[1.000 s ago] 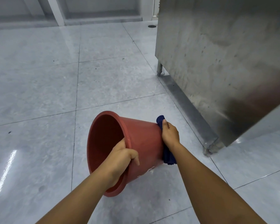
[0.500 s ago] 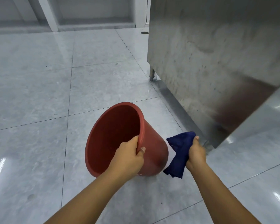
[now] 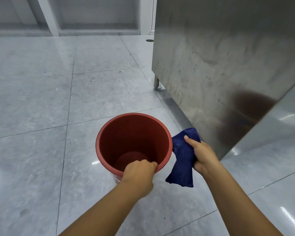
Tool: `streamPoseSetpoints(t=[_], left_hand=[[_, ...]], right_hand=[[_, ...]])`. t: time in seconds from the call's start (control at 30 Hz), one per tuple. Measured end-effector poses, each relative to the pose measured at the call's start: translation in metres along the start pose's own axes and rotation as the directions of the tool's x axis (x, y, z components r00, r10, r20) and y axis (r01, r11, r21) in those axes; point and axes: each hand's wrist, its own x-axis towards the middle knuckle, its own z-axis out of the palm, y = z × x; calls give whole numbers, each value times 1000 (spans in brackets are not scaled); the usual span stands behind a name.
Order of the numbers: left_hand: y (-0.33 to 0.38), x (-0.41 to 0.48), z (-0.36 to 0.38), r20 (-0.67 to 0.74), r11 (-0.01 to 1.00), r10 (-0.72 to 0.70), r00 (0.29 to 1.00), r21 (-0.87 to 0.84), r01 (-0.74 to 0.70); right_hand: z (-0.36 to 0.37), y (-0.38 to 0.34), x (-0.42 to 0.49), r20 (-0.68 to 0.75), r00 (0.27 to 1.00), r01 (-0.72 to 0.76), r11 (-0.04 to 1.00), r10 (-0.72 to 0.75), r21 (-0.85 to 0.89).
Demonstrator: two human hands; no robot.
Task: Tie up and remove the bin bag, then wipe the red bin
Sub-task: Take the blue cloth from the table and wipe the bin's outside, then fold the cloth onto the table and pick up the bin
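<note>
Head view, looking down at a glossy grey tiled floor (image 3: 41,103). Red bin (image 3: 109,142) standing upright on the floor at centre, mouth open upward, interior bare, no bag visible inside, round base visible at the bottom. Left hand (image 3: 139,173) at the near edge of the bin, closed over the rim, fingers curled inward over the lip and knuckles uppermost; bin thus directly beneath and ahead of this hand, in contact with it. Right hand (image 3: 203,155) just to the right of the bin, outside it, clenched around a dark blue cloth (image 3: 183,160); thumb laid across the upper part of the cloth, remaining fingers wrapped round its right side. Cloth bunched at the grip, upper portion lying close against the right outer edge of the bin rim, contact there not determinable; lower portion hanging free below the hand, above the floor. Both forearms bare, entering from the lower edge. Stainless steel cabinet (image 3: 220,57) to the right of the bin, raised on a short leg (image 3: 156,83), side panel smudged and showing a dim reddish reflection low down. Small round floor drain (image 3: 149,40) farther back, beside the cabinet corner. White wall base and pillars along the far edge.
</note>
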Motion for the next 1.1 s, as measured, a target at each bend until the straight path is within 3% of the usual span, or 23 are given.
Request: streamPoseSetpoints(t=[0.23,0.37,0.43,0.53,0.6,0.7,0.83,1.1], left_hand=[[-9,4,-2,25,995,47,999,-90,-45],[-20,4,-29,216,982,-23,976,-177,62],[-24,11,-61,62,959,-21,998,-282,37],[-19,26,-123,-253,858,52,966,-484,-173],[-8,34,-158,-304,804,140,942,-521,-288],[1,34,-199,-279,839,232,932,-427,-337],[3,8,-264,-270,880,211,939,-365,-303],[26,-71,-469,-133,916,301,944,-235,-325]], right_hand=[[6,-23,-10,128,958,284,900,-255,-331],[4,-45,-17,287,916,379,842,-281,-385],[5,-62,-23,365,894,409,804,-260,-431],[18,-90,-36,473,854,474,696,-215,-539],[32,-105,-46,532,824,512,655,-193,-556],[52,-128,-65,556,812,524,640,-176,-562],[69,-174,-104,549,821,516,616,-158,-595],[92,-322,-226,476,857,495,571,-197,-655]])
